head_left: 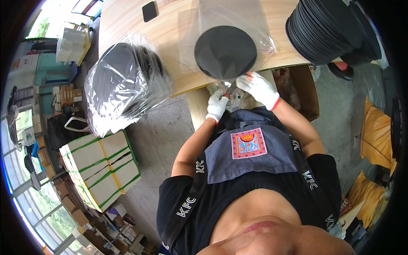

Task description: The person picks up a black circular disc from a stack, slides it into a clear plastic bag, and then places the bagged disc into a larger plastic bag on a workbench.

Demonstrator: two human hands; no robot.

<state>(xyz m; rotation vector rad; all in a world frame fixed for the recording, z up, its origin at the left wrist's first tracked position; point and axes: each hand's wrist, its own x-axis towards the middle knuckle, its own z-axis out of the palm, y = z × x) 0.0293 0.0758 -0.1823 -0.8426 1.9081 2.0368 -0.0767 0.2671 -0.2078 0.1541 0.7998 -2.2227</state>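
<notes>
Blk disc (225,51); white gloves, hands (238,95); wood table (178,42).

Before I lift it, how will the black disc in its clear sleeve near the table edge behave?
The black disc looks thin, flat and probably stiff, so it should lift without sagging. Its clear sleeve looks glossy, so it may slide between gloved fingers. It overhangs the table edge, which probably allows gripping from below.

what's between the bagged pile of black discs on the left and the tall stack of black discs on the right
In the head view, a single black disc in a clear sleeve lies on the wooden table between the bagged pile and the tall stack.
</notes>
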